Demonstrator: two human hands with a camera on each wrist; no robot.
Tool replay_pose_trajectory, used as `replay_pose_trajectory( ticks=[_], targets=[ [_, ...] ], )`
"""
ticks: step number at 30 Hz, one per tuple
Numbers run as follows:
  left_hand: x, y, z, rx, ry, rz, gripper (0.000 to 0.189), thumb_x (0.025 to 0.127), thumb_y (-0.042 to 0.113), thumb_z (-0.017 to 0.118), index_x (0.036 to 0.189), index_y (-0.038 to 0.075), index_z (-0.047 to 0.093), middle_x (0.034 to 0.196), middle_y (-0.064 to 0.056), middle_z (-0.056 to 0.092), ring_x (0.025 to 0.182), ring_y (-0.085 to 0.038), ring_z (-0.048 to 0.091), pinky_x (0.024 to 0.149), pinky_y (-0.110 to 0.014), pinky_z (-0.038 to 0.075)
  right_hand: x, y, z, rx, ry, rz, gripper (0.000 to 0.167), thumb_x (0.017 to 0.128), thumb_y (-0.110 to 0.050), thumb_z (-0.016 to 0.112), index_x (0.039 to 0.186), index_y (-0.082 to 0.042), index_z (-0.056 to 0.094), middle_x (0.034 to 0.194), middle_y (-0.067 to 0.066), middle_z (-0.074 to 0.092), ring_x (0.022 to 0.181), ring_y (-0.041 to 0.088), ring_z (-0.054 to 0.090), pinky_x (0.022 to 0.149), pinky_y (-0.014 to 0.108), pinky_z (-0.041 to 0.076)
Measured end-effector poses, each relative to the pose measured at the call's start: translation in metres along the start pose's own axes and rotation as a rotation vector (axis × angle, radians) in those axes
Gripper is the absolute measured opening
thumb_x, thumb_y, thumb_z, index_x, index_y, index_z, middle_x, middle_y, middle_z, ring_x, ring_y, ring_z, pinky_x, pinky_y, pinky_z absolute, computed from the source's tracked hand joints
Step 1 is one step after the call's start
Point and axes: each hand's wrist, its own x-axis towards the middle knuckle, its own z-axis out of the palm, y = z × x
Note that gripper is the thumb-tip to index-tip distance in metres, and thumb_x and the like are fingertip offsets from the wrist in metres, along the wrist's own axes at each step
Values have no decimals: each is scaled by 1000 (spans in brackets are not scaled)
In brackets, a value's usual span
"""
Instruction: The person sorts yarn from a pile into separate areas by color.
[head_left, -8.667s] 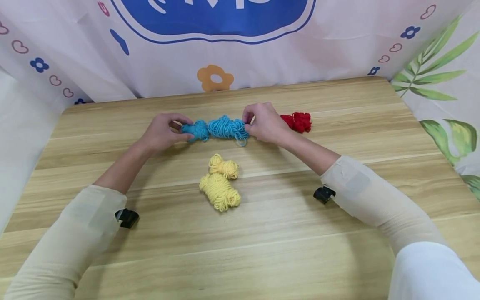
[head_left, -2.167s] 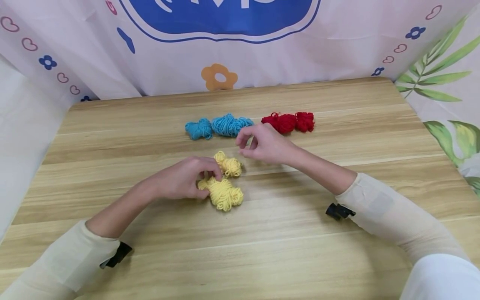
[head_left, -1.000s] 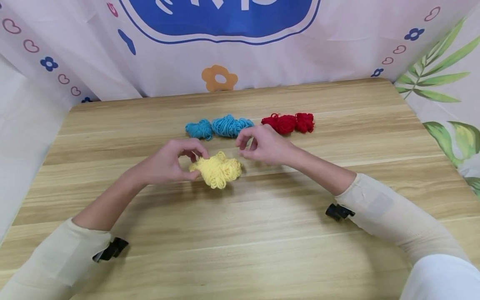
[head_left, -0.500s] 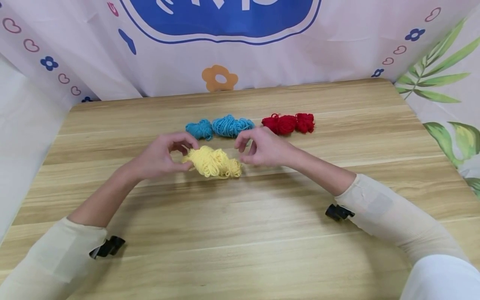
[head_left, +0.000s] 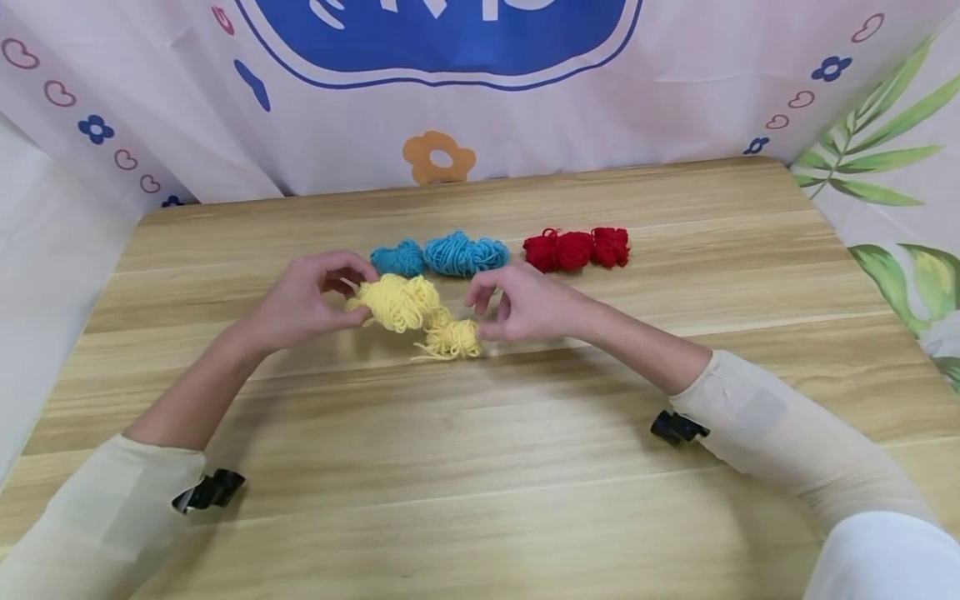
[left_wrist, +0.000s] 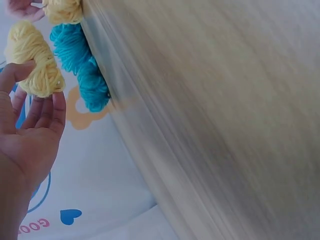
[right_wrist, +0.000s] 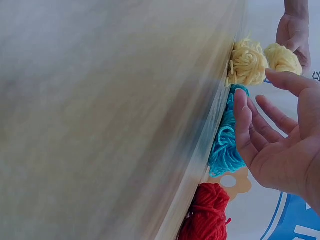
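Note:
Between thumb and fingers, my left hand (head_left: 303,300) holds the larger yellow yarn skein (head_left: 397,302) by its left end, raised off the table. In the left wrist view the thumb lies across this yellow skein (left_wrist: 37,65). The smaller yellow yarn skein (head_left: 452,337) lies on the table just to its lower right, with a loose strand at its front. My right hand (head_left: 536,302) hovers at the small skein's right end, fingers loosely bent and apart. The right wrist view shows no yarn in this hand (right_wrist: 285,155); whether the thumb touches the skein I cannot tell.
Behind the hands, two blue yarn skeins (head_left: 465,254) lie end to end on the wooden table (head_left: 480,500). To their right are two red yarn skeins (head_left: 562,250) in the same row. A printed cloth (head_left: 330,133) hangs along the back edge.
Earlier both hands were at the blue skeins. Since then my left hand has taken the larger yellow skein, lifted it and carried it back and left. The right hand has come forward beside the small one.

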Motion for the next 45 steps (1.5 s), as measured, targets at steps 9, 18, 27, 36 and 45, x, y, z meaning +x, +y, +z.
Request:
replay_pose_trajectory(
  ticks=[9,18,27,36,45],
  targets=[
    [2,-6,-8,30,70,-33,30,79,-15,76,108,-9,67,106,-15,68,88,-7,61,79,-14,53,0,-1,2,-45,-36,5,41,88,-18,83,123,-4,69,111,7,70,81,17,70,75,29,59],
    [0,-12,-10,5,116,-65,30,79,-15,76,108,-10,67,101,1,68,88,-7,61,78,-14,53,2,1,5,-48,-29,14,39,88,-21,84,120,-5,69,109,7,70,79,17,70,75,29,58],
    [-2,-17,-14,3,162,-87,31,80,-13,76,110,-11,68,98,12,66,87,-7,60,77,-12,52,3,-1,7,-49,-12,-1,40,87,-24,86,117,-4,71,106,7,72,78,16,72,75,27,58],
    [-4,-21,-19,35,191,-157,32,82,-9,77,113,-8,68,98,10,66,87,-7,62,76,-13,52,5,-4,10,-75,-7,-18,36,87,-25,86,114,-5,72,101,5,73,79,15,71,77,26,58],
    [-6,-24,-23,57,206,-204,33,84,-7,77,116,-8,67,101,5,66,89,-6,62,76,-12,52,5,-5,12,-77,-4,-26,36,87,-24,87,113,-5,72,100,5,74,78,15,70,76,26,58]
  ],
)
